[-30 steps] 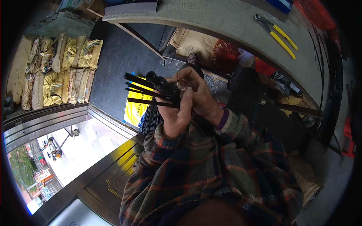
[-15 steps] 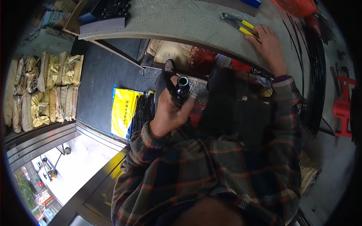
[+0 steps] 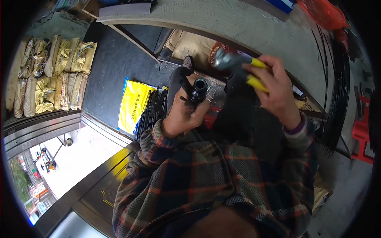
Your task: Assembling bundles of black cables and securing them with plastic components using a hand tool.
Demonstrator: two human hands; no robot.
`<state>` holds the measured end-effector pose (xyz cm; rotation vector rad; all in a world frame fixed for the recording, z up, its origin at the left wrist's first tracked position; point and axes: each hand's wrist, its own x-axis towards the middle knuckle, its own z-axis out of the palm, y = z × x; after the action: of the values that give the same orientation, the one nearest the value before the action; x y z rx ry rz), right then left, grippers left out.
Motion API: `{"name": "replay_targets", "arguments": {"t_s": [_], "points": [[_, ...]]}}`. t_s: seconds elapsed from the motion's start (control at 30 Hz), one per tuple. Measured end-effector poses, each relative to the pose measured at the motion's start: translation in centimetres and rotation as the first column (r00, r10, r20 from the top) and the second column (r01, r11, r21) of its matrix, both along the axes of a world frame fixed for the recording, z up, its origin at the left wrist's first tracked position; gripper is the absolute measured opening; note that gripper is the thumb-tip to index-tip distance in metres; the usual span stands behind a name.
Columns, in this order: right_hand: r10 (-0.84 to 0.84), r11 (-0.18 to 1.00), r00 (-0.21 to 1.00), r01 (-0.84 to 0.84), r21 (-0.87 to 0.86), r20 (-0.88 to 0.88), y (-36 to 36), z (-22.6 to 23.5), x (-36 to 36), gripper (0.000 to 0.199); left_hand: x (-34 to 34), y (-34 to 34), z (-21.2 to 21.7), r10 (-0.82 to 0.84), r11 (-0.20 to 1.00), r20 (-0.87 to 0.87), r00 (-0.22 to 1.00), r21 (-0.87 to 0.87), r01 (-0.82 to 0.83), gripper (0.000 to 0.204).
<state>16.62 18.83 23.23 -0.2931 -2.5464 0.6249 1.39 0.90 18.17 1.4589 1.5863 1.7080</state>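
1. Holds a black tube [image 3: 199, 84] in the left hand [image 3: 181, 118], above the lap and near the middle of the view, with the round open end facing up toward the camera.
2. Wraps the left fingers and thumb around the tube, folded firmly rather than spread.
3. Has dark strips [image 3: 184, 81] sticking out just left of the tube, too dark to tell how joined.
4. Has thin pale pins [image 3: 212, 92] just right of the tube; cannot tell whether pinched by the fingers or fixed to the tube.
5. Grips a pair of pliers [image 3: 238, 62] in the right hand [image 3: 278, 92], with fingers curled around the yellow handles.
6. Points the blurred metal head leftward, beyond the tube and apart from it; cannot tell the jaws' stance, apart or together.
7. Wears plaid sleeves [image 3: 299, 146] on both arms.
8. Faces a grey table [image 3: 222, 20], with a blue box [image 3: 281, 4] and a red bag [image 3: 323, 14] along the far side.
9. Has a yellow packet [image 3: 134, 105] on the floor to the left, beside a bundle of black rods [image 3: 152, 111].
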Motion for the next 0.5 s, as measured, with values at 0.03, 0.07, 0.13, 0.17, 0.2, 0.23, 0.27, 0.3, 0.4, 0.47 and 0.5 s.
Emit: {"name": "replay_targets", "arguments": {"t_s": [0.03, 0.07, 0.13, 0.17, 0.2, 0.23, 0.27, 0.3, 0.4, 0.47, 0.5], "points": [[-0.024, 0.954, 1.000, 0.021, 0.300, 0.005, -0.6, 0.4, -0.1, 0.017, 0.1, -0.1, 0.2, -0.002, 1.000, 0.003, 1.000, -0.001, 0.002, 0.024], [-0.047, 0.816, 0.999, 0.035, 0.577, 0.005, -0.9, 0.7, -0.1, 0.018, 0.2, 0.0, 0.4, 0.024, 1.000, 0.013, 1.000, 0.007, -0.024, 0.024], [-0.091, 0.714, 0.996, 0.069, 0.696, -0.005, -1.3, 1.0, 0.1, 0.022, 0.3, 0.0, 0.4, 0.052, 0.998, 0.027, 0.998, 0.019, -0.052, 0.025], [-0.130, 0.597, 0.991, 0.100, 0.796, -0.027, -1.4, 1.0, 0.1, 0.026, 0.2, 0.0, 0.0, 0.033, 0.998, 0.020, 0.999, 0.055, -0.034, 0.026], [-0.124, 0.596, 0.992, 0.095, 0.798, -0.025, -1.3, 0.8, 0.0, 0.026, 0.1, 0.0, -0.2, 0.017, 0.996, 0.011, 1.000, 0.091, -0.018, 0.027], [-0.124, 0.503, 0.989, 0.134, 0.854, -0.082, -1.0, 0.6, 0.1, 0.029, 0.1, -0.1, 0.0, 0.023, 0.995, 0.013, 1.000, 0.093, -0.024, 0.027], [-0.119, 0.407, 0.983, 0.176, 0.896, -0.139, -0.9, 0.4, 0.0, 0.031, 0.1, -0.1, 0.3, 0.043, 0.996, -0.005, 0.999, 0.077, -0.042, 0.024], [-0.114, 0.408, 0.984, 0.173, 0.897, -0.139, -1.0, 0.3, 0.0, 0.031, 0.1, -0.2, 0.4, 0.063, 0.996, -0.023, 0.998, 0.062, -0.061, 0.023], [-0.093, 0.233, 0.989, 0.132, 0.963, -0.113, -1.5, 0.2, 0.0, 0.025, -0.6, -0.7, -0.5, -0.033, 0.999, 0.034, 0.999, 0.037, 0.032, 0.024], [-0.093, 0.245, 0.987, 0.148, 0.958, -0.129, -2.0, 0.1, -0.2, 0.026, -0.7, -0.5, -0.5, -0.021, 0.997, 0.002, 1.000, 0.068, 0.020, 0.025], [-0.095, 0.257, 0.985, 0.165, 0.952, -0.145, -2.2, 0.1, -0.3, 0.027, -0.7, -0.5, -0.4, -0.009, 0.995, -0.029, 1.000, 0.098, 0.012, 0.025]]}}
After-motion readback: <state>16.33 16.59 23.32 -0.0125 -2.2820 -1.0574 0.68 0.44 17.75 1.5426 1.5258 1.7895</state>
